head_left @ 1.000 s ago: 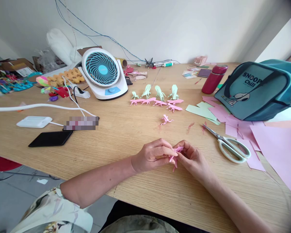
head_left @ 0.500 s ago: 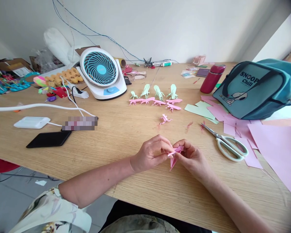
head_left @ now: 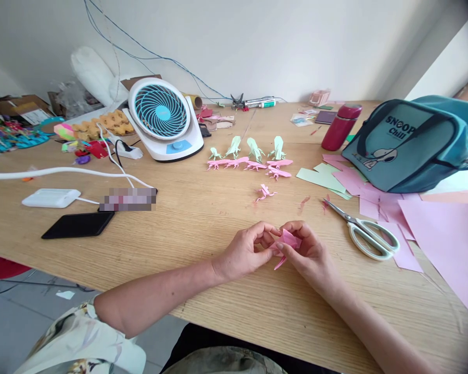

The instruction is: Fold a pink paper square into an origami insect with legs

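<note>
Between my hands is a piece of folded pink paper (head_left: 290, 239), pinched from both sides just above the table. My left hand (head_left: 247, 252) grips its left part between thumb and fingers. On the other side, my right hand (head_left: 308, 249) holds it with the thumb in front and the fingers behind. A narrow pink point sticks out below the thumbs; fingers cover part of the paper. Beyond my hands lies a small pink folded-paper figure (head_left: 265, 192). Farther back are rows of pink paper figures (head_left: 237, 162) and green paper figures (head_left: 255, 149).
Scissors (head_left: 368, 234) lie right of my hands, beside pink paper sheets (head_left: 444, 234) and green paper strips (head_left: 323, 179). A teal bag (head_left: 409, 143) and red flask (head_left: 341, 127) stand behind. At left are a fan (head_left: 161, 117), a black phone (head_left: 78, 225) and white cables (head_left: 62, 170).
The pink paper has been turned in my fingers, so a broader flap now faces up and less of its lower point shows. Both hands keep hold of it.
</note>
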`<state>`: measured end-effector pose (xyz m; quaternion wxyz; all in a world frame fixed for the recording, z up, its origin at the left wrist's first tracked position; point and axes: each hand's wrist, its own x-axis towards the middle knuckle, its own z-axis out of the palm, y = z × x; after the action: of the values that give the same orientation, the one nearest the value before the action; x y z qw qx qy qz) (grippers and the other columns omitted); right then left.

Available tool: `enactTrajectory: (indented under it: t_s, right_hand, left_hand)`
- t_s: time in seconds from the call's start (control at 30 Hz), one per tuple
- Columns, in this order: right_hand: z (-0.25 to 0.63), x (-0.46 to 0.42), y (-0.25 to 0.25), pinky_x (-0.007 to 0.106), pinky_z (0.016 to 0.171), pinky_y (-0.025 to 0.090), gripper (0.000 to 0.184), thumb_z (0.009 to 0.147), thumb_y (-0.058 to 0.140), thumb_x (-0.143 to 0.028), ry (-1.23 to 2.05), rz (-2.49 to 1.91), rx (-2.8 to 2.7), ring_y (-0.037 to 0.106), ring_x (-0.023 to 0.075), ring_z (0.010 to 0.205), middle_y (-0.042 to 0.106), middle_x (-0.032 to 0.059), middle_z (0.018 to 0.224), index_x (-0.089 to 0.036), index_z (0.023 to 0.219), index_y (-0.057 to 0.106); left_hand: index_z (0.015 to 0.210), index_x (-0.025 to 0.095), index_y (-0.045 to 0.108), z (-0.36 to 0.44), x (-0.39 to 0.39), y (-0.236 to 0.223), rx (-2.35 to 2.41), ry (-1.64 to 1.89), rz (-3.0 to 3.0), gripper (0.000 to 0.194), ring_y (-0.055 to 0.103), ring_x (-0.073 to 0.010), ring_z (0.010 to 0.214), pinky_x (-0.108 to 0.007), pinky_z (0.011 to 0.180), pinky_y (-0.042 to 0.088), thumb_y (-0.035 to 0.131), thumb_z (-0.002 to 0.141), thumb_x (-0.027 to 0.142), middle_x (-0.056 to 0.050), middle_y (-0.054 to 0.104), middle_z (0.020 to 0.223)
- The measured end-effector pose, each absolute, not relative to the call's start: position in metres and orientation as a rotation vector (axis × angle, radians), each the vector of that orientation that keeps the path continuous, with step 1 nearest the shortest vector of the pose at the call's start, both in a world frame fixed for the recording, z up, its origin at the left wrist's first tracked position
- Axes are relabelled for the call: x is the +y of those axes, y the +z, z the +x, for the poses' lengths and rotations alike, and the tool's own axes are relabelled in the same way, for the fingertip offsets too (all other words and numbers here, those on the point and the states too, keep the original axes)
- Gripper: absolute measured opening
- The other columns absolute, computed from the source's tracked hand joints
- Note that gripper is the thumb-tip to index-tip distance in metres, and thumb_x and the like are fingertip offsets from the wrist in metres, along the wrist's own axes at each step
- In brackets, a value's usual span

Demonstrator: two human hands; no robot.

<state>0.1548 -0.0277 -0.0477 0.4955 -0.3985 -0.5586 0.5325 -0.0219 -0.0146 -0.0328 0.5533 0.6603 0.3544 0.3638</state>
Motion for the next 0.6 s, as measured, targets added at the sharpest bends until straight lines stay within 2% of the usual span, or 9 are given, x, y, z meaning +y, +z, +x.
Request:
enactTrajectory:
  t_s: [0.23,0.47,0.6]
  right_hand:
    - [0.16,-0.026,-0.048,0.03,0.065,0.05,0.019,0.088,0.07,-0.041,1.092,-1.025,-1.485,0.053,0.0165,0.078,0.056,0.0027,0.088,-0.024,0.095,0.065]
    - [0.166,-0.024,-0.047,0.036,0.078,0.048,0.015,0.094,0.062,-0.037,0.91,-1.022,-1.602,0.057,0.0203,0.088,0.062,0.0052,0.095,-0.026,0.102,0.068]
    - [0.165,-0.024,-0.047,0.036,0.076,0.048,0.013,0.094,0.063,-0.033,0.905,-0.995,-1.649,0.057,0.0207,0.089,0.063,0.0058,0.096,-0.027,0.104,0.069]
  left_hand:
    - [0.109,0.014,0.062,-0.024,-0.013,-0.032,0.884,0.832,1.571,0.03,0.062,-0.0103,0.065,-0.022,0.063,0.049,0.068,0.09,0.035,-0.002,0.067,0.078]
    - [0.118,0.014,0.066,-0.028,-0.011,-0.03,1.013,0.824,1.771,0.031,0.061,-0.0115,0.069,-0.021,0.063,0.048,0.064,0.089,0.021,-0.003,0.069,0.082]
    - [0.11,0.013,0.067,-0.026,-0.011,-0.03,0.997,0.834,1.693,0.025,0.063,-0.0126,0.072,-0.023,0.065,0.049,0.066,0.089,0.027,-0.005,0.07,0.086]
